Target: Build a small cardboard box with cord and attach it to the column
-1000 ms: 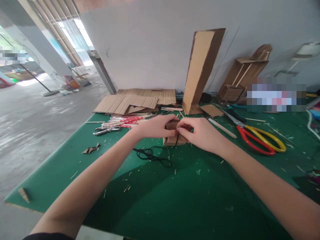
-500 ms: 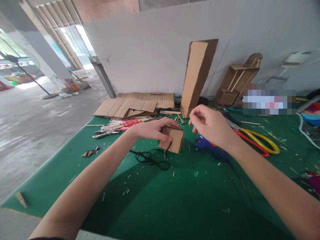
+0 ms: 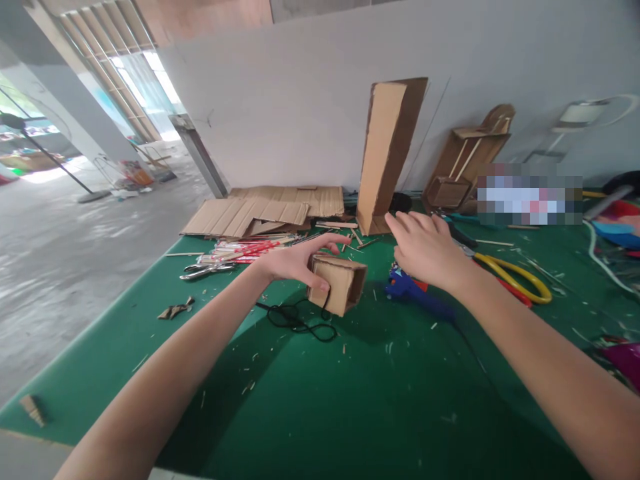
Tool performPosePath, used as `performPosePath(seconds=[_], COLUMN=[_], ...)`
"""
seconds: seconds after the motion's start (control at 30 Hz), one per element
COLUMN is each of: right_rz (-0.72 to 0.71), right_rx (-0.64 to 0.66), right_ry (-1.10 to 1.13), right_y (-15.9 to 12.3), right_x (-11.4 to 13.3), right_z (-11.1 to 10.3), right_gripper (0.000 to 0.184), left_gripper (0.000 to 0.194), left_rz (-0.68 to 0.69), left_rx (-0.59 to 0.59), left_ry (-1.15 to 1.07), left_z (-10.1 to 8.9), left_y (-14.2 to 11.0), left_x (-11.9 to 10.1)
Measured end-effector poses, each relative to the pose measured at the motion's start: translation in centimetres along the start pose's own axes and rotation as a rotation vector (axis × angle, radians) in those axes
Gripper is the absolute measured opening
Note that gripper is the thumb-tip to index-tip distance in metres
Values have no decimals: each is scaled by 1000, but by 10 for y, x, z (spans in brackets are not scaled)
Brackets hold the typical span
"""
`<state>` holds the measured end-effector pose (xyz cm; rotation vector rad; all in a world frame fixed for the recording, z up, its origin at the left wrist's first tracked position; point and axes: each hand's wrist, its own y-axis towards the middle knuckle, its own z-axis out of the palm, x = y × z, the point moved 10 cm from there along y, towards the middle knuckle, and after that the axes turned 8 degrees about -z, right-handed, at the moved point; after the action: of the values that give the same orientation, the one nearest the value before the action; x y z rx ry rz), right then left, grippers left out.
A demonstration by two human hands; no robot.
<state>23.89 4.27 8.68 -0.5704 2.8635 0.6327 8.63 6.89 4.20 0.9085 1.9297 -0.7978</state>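
Observation:
A small open-sided cardboard box [image 3: 336, 283] is in my left hand [image 3: 295, 262], thumb on its near face and fingers over the top. It is tilted, with its hollow side turned to the right. A thin black cord [image 3: 297, 321] hangs from the near face beside my thumb and lies in loops on the green table. My right hand [image 3: 425, 248] hovers apart from the box, palm down, fingers stretched out and nothing visible in them. Beneath it lies a blue glue gun [image 3: 420, 299], partly covered by the hand.
Large scissors [image 3: 525, 275] with red and yellow handles lie at right. Behind stands a tall cardboard trough [image 3: 383, 153], with flat cardboard sheets [image 3: 250, 215] to its left. Pliers [image 3: 207, 269] and wrapped sticks [image 3: 245, 250] lie at left; scraps dot the green table [image 3: 320, 407].
My right hand drew away from the box with a small tan piece, then opened; the piece no longer shows. My left hand tipped the box, turning its hollow side rightward.

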Motion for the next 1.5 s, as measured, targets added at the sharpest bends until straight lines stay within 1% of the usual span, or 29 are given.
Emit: performPosePath(seconds=[0.07,0.1,0.17,0.2,0.23,0.3,0.37,0.43,0.5,0.53,0.57,0.63,0.7,0.77,0.83,0.93,1.03,1.17,1.27,1.37,1.43,1.5], right_rz=[-21,-28,-18,-19,-34,-60,-96,-167,-280,-341,-396,-464,-475,-467,-467,-443,-409,-385,-334,-286,-225,-129], right_rx=[-24,-57,-160,-222,-255,-243,-245,-279,-300,-279,-232,-101,19,74,96,109,101,67,54,72,89,107], right_ry=[96,166,316,406,487,594,621,595,524,477,429,343,290,262,268,337,428,602,752,846,897,943], right_y=[1,1,0,-2,-4,-10,-17,-23,-27,-28,-29,-28,-28,-27,-27,-26,-21,-15,-10,-7,-5,-3], right_x=[7,13,24,31,39,56,70,83,97,105,113,125,131,133,135,131,124,115,108,102,97,88], right_z=[-10,-21,-51,-67,-82,-100,-113,-122,-128,-127,-123,-109,-95,-86,-80,-75,-75,-75,-71,-62,-53,-41], right_gripper=[52,48,33,25,20,20,24,26,27,26,26,28,38,44,42,37,35,26,26,27,30,34], left_gripper=[103,108,120,125,126,119,103,94,95,99,105,117,123,121,113,102,97,92,83,74,70,68], left_rz=[22,38,63,64,50,-14,-56,-38,20,58,98,152,144,109,105,129,144,173,171,131,79,28], left_rx=[-40,-55,-67,-78,-99,-164,-222,-202,-126,-83,-45,5,36,66,101,128,130,146,124,77,37,-9], left_ry=[-96,-156,-263,-292,-300,-268,-233,-229,-233,-241,-262,-321,-366,-367,-368,-383,-404,-485,-516,-528,-540,-533], left_z=[-7,-11,-16,-18,-19,-20,-20,-14,-6,-3,-1,-1,-2,0,4,6,5,3,0,-4,-7,-10], left_y=[-2,-5,-12,-16,-20,-26,-30,-30,-27,-25,-24,-20,-15,-11,-9,-10,-10,-10,-10,-8,-5,-2], left_x=[0,-1,-4,-6,-8,-11,-16,-23,-27,-28,-28,-24,-18,-14,-17,-24,-23,-20,-16,-9,-2,4])
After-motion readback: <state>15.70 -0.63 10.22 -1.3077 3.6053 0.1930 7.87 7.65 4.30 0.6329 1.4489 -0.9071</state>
